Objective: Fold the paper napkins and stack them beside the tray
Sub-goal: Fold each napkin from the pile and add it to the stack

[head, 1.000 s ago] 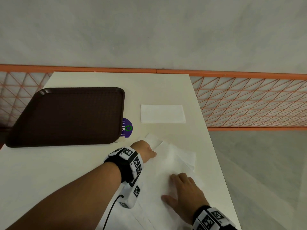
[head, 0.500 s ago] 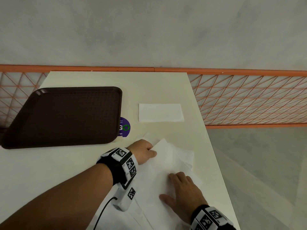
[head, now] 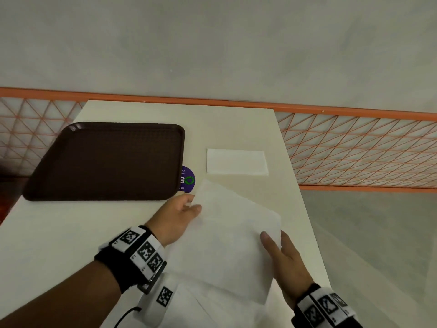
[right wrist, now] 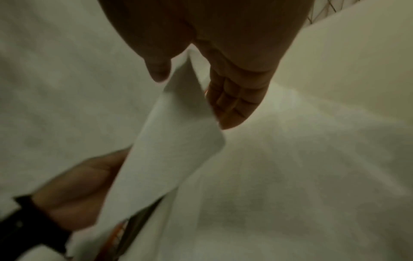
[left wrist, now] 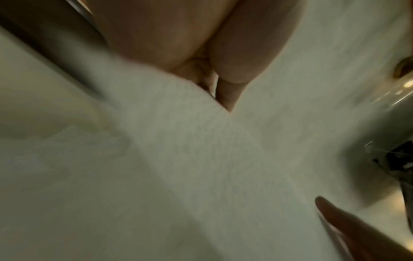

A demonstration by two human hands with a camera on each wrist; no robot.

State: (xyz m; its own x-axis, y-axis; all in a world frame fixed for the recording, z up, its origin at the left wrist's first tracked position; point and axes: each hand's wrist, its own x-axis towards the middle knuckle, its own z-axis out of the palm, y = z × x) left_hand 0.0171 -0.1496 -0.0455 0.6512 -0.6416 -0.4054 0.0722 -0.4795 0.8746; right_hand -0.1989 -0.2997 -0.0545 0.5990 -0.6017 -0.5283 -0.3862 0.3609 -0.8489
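A white unfolded napkin (head: 234,235) is raised off the table between both hands. My left hand (head: 189,208) pinches its left edge between thumb and fingers (left wrist: 228,95). My right hand (head: 275,242) pinches its right corner, thumb on top and fingers (right wrist: 232,109) beneath the napkin (right wrist: 174,150). More loose white napkins (head: 189,304) lie under it near the table's front edge. A folded napkin (head: 237,161) lies flat to the right of the dark brown tray (head: 106,162).
A purple round sticker (head: 188,179) shows between the tray and the held napkin. The white table (head: 59,233) ends close on the right, with grey floor beyond. An orange mesh railing (head: 354,147) runs behind the table.
The right hand went from resting flat on the napkins to pinching the top sheet's right corner. Both hands have lifted that sheet off the pile.
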